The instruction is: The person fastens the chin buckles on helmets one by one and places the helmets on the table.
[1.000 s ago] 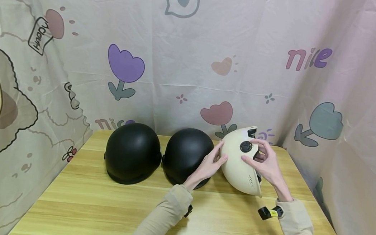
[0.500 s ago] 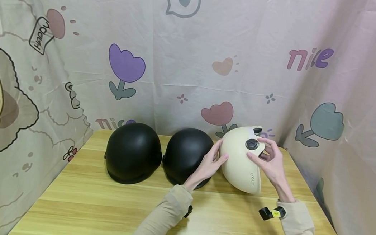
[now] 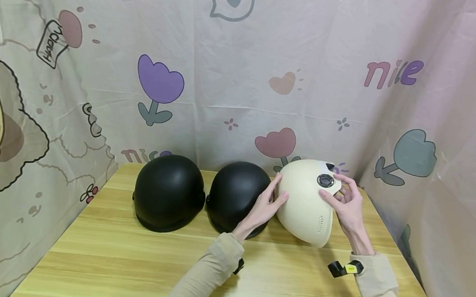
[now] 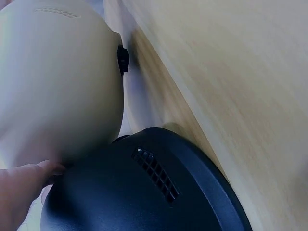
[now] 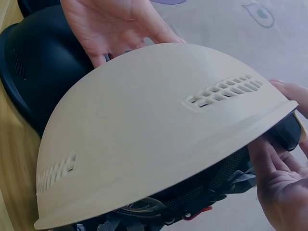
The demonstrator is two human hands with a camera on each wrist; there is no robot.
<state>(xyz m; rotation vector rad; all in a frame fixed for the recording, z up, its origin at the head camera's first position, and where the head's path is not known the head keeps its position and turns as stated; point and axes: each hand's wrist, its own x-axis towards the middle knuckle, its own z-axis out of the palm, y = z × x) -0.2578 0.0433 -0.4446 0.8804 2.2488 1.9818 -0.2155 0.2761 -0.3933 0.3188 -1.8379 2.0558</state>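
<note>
A cream helmet [image 3: 302, 204] is tilted on its side at the right end of a row, its crown toward the left and its opening facing right. Spread fingers of my left hand [image 3: 261, 209] rest against the crown. My right hand [image 3: 349, 209] grips the rim beside a round black disc [image 3: 325, 180], thumb outside and fingers tucked under the edge. Dark padding and straps [image 5: 207, 192] show below the rim in the right wrist view. Just left of the cream helmet stands a black helmet [image 3: 235, 191], partly covered by my left hand.
Another black helmet [image 3: 169, 194] stands at the left of the row, dome up. All three are on a wooden table [image 3: 132, 264], near its back edge. A patterned cloth [image 3: 235, 66] hangs behind and along both sides.
The cream helmet has turned so its black disc and right rim sit further right, with less of its inside showing. My right hand has moved slightly right with it; my left has barely moved.
</note>
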